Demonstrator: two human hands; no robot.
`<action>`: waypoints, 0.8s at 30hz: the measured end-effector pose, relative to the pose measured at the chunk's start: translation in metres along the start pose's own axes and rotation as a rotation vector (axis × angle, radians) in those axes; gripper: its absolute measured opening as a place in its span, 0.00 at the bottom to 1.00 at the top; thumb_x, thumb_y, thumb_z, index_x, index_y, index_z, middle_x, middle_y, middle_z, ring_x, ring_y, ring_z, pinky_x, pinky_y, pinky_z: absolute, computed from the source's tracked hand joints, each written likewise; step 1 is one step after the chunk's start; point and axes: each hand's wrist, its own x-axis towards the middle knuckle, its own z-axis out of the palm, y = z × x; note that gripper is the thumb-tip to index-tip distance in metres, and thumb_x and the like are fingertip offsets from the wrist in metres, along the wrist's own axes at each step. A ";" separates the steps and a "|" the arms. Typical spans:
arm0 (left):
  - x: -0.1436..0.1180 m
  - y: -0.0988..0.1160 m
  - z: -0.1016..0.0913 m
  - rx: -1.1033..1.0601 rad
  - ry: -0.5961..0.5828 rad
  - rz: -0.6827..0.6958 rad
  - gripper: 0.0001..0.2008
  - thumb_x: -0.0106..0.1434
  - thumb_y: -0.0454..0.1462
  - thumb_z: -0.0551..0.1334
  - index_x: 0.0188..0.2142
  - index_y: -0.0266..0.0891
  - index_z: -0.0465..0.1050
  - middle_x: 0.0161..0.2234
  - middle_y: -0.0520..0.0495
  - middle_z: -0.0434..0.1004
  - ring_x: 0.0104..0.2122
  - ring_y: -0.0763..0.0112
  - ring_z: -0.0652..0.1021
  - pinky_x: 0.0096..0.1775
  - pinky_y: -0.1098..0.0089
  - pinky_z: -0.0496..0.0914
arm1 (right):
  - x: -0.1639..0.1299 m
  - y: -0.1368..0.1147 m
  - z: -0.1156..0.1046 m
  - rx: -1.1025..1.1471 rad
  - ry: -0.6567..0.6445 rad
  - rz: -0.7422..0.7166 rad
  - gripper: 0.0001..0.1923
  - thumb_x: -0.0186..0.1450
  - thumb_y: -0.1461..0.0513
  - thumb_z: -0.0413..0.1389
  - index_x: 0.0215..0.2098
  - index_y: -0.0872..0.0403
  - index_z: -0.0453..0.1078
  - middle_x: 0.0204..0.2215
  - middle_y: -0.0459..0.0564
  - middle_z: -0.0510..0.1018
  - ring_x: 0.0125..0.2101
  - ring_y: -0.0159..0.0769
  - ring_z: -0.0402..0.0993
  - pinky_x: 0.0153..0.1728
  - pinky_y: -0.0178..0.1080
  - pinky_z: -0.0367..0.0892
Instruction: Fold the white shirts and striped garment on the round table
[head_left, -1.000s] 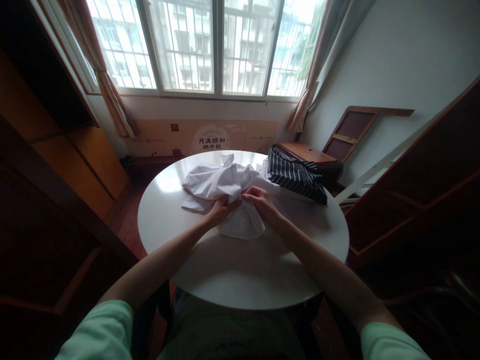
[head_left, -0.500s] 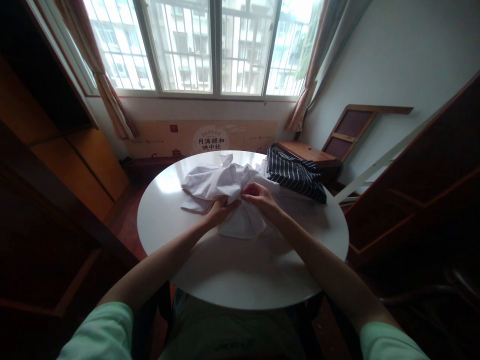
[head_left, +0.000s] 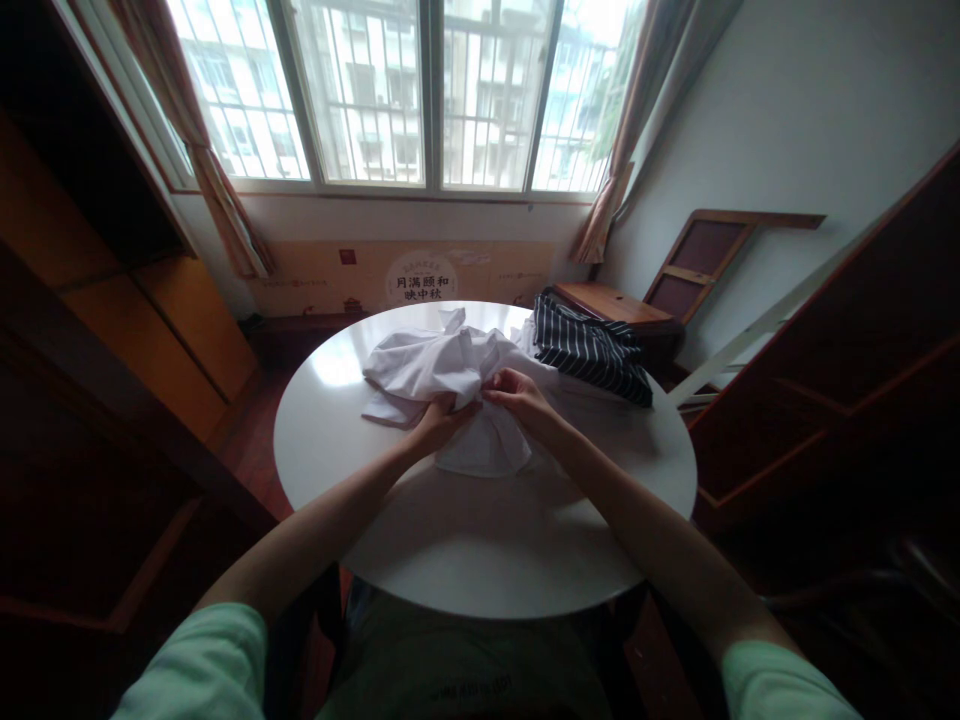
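Observation:
A crumpled white shirt lies bunched on the round white table, with its hem spread toward me. My left hand is closed around a gathered fold near the middle of the shirt. Close beside it, my right hand pinches the same cloth between thumb and fingers. The fingertips of both hands almost meet, and the small detail between them is too fine to make out.
A folded black-and-white striped garment rests at the table's right rear, partly over white cloth. Behind the table is a printed panel below the window. A wooden stand is at the back right, and a dark wooden panel rises on the right.
My right fingers have shifted very slightly at the pinched cloth. Otherwise the hands, shirt and striped garment stay in place.

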 end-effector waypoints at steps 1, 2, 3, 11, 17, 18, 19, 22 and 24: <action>0.000 0.000 0.000 -0.009 -0.006 0.008 0.15 0.51 0.45 0.61 0.22 0.35 0.63 0.19 0.55 0.58 0.22 0.77 0.61 0.26 0.73 0.57 | 0.000 0.000 0.000 0.005 -0.012 0.008 0.16 0.43 0.62 0.64 0.22 0.53 0.59 0.22 0.41 0.67 0.24 0.27 0.62 0.27 0.34 0.60; 0.001 0.000 0.000 -0.020 -0.008 0.016 0.15 0.51 0.45 0.61 0.22 0.35 0.63 0.20 0.54 0.58 0.23 0.77 0.61 0.26 0.73 0.57 | 0.000 0.000 0.000 0.008 -0.022 0.016 0.16 0.43 0.62 0.64 0.22 0.53 0.59 0.22 0.41 0.67 0.24 0.27 0.61 0.27 0.34 0.59; 0.001 0.000 0.000 -0.030 -0.008 0.026 0.14 0.51 0.44 0.61 0.22 0.35 0.63 0.20 0.54 0.59 0.23 0.77 0.61 0.26 0.73 0.57 | 0.000 0.000 0.000 0.009 -0.029 0.022 0.17 0.43 0.62 0.64 0.22 0.53 0.59 0.22 0.41 0.67 0.23 0.27 0.61 0.26 0.33 0.58; 0.005 0.001 -0.004 -0.043 0.012 0.061 0.10 0.50 0.40 0.61 0.26 0.34 0.67 0.24 0.51 0.67 0.26 0.74 0.66 0.29 0.72 0.61 | -0.004 -0.005 0.006 -0.024 -0.007 -0.006 0.14 0.45 0.61 0.61 0.22 0.53 0.58 0.21 0.40 0.65 0.23 0.27 0.58 0.25 0.33 0.55; 0.016 0.002 -0.019 -0.061 0.195 0.025 0.03 0.52 0.32 0.54 0.23 0.36 0.64 0.21 0.54 0.61 0.23 0.76 0.62 0.26 0.74 0.58 | -0.006 -0.007 0.007 -0.059 -0.013 -0.051 0.09 0.44 0.63 0.55 0.21 0.53 0.58 0.19 0.39 0.62 0.21 0.25 0.53 0.21 0.31 0.48; 0.018 0.003 -0.022 -0.076 0.247 0.004 0.03 0.52 0.31 0.53 0.23 0.37 0.62 0.20 0.54 0.59 0.22 0.77 0.61 0.25 0.74 0.57 | -0.007 -0.007 0.008 -0.062 -0.038 -0.050 0.08 0.44 0.63 0.54 0.21 0.53 0.58 0.19 0.39 0.62 0.20 0.25 0.53 0.21 0.31 0.48; 0.019 0.004 -0.025 -0.095 0.304 -0.018 0.04 0.52 0.30 0.53 0.23 0.37 0.61 0.19 0.55 0.58 0.21 0.77 0.60 0.24 0.74 0.57 | -0.007 -0.008 0.008 -0.065 -0.066 -0.046 0.07 0.44 0.63 0.53 0.21 0.53 0.58 0.18 0.39 0.61 0.20 0.25 0.52 0.20 0.31 0.47; 0.023 0.006 -0.036 -0.142 0.467 -0.045 0.05 0.54 0.29 0.51 0.25 0.38 0.60 0.19 0.55 0.55 0.21 0.77 0.58 0.24 0.73 0.56 | -0.009 -0.010 0.005 -0.065 -0.083 -0.076 0.05 0.44 0.63 0.50 0.20 0.53 0.57 0.16 0.39 0.58 0.18 0.25 0.50 0.19 0.31 0.45; 0.024 0.008 -0.045 -0.172 0.472 -0.069 0.05 0.54 0.28 0.50 0.27 0.38 0.60 0.20 0.55 0.56 0.21 0.77 0.59 0.25 0.73 0.57 | -0.009 -0.013 0.001 -0.065 0.007 -0.152 0.03 0.44 0.63 0.48 0.19 0.53 0.56 0.16 0.39 0.55 0.18 0.26 0.48 0.19 0.31 0.44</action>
